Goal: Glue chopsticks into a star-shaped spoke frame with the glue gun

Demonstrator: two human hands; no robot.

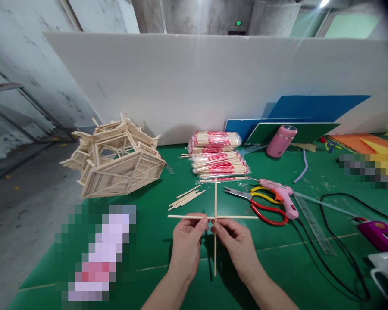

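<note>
Two wooden chopsticks cross at right angles above the green table. One chopstick (239, 217) lies sideways; the other chopstick (216, 258) points away from me. My left hand (188, 239) pinches the sideways one just left of the crossing. Right at the crossing, my right hand (237, 241) closes its thumb and fingers on the sticks. Whether the two are glued cannot be seen. Several short cut sticks (187, 199) lie beyond my left hand. Scissors (261, 202) with red and yellow handles and a pink glue gun (283, 196) rest to the right.
A model built of sticks (116, 159) stands at the left. Wrapped chopstick bundles (218, 157) lie at the back, beside a pink flask (281, 141). A clear ruler (315, 226) and a black cable (336, 284) are at the right. A white board (181, 82) closes off the back.
</note>
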